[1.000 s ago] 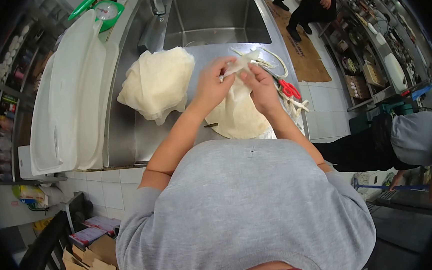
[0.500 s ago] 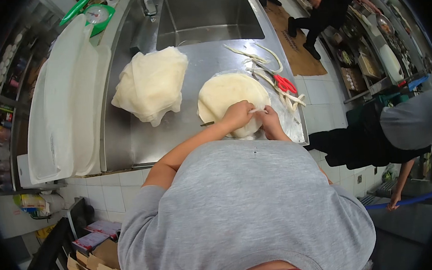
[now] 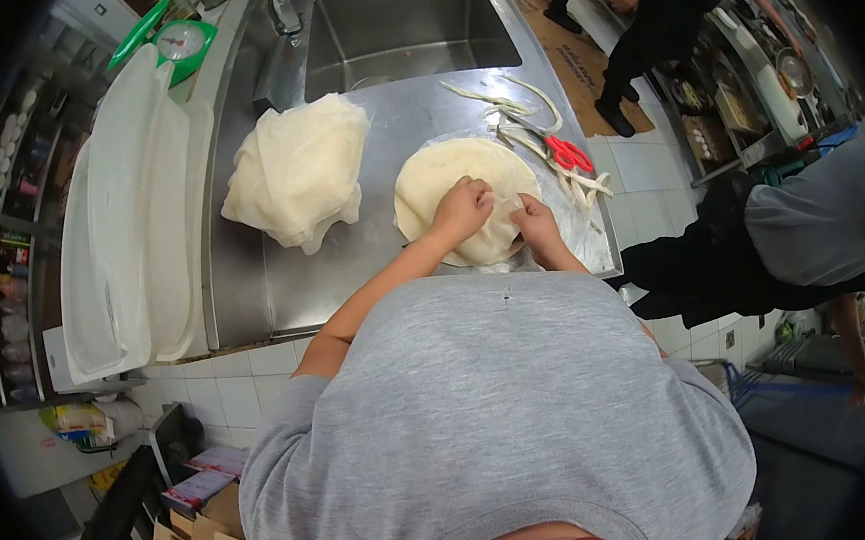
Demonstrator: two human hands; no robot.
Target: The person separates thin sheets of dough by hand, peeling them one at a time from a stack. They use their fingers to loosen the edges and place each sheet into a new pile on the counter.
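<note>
Sheet held in closed pinch by left hand and right hand, over disc; scissors placed at disc's two o'clock.

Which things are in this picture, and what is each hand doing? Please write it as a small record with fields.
Left hand: pinching the thin sheet over the round stack
Right hand: pinching the same sheet, near its other side
Under the hands: round stack of pale, flat sheets
Left of stack: loose pile of pale sheets
Right of stack: red-handled scissors among pale strips
Surface: metal counter
Beyond: sink
Far left: translucent trays, green scale
</note>
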